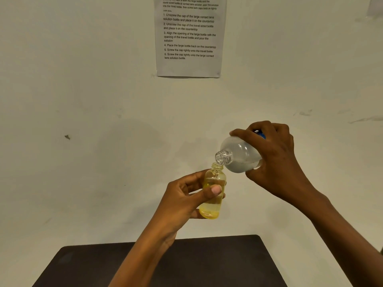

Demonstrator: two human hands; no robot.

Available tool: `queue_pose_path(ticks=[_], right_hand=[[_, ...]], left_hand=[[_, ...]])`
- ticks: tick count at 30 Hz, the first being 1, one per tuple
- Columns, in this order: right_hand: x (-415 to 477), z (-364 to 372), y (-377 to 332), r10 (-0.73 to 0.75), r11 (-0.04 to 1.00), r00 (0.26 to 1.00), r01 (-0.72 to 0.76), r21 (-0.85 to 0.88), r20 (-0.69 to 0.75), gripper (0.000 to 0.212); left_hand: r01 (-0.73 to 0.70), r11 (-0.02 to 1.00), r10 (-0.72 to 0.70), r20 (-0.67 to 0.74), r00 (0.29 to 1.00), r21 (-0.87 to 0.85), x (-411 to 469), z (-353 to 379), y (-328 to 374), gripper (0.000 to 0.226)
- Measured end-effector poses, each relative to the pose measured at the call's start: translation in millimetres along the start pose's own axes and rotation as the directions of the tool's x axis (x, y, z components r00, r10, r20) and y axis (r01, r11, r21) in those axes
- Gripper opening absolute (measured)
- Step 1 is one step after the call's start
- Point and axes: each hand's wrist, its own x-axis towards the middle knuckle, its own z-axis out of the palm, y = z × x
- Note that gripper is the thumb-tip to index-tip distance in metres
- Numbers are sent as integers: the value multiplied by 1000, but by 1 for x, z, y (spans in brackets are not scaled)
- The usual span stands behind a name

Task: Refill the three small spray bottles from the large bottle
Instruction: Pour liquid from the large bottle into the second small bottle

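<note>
Pale wall [83,90] fills the head view, with a printed instruction sheet [189,36] taped near the top and a dark tabletop [207,264] along the lower edge. Left hand [186,199] is closed around a small yellow-tinted bottle [213,195], uncapped, held upright above the table. Right hand [275,162] grips the large clear bottle [238,155], tipped neck-down to the left; its open mouth sits just over the small bottle's neck, nearly touching. Liquid is visible in both.
</note>
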Motion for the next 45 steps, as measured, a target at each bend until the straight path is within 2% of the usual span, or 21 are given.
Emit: queue_pose_path(ticks=[45], right_hand=[[1, 1, 3, -27, 1000, 1000, 27, -1, -6, 78]], left_hand=[[0, 1000, 0, 2, 1000, 7, 1, 1, 0, 53]])
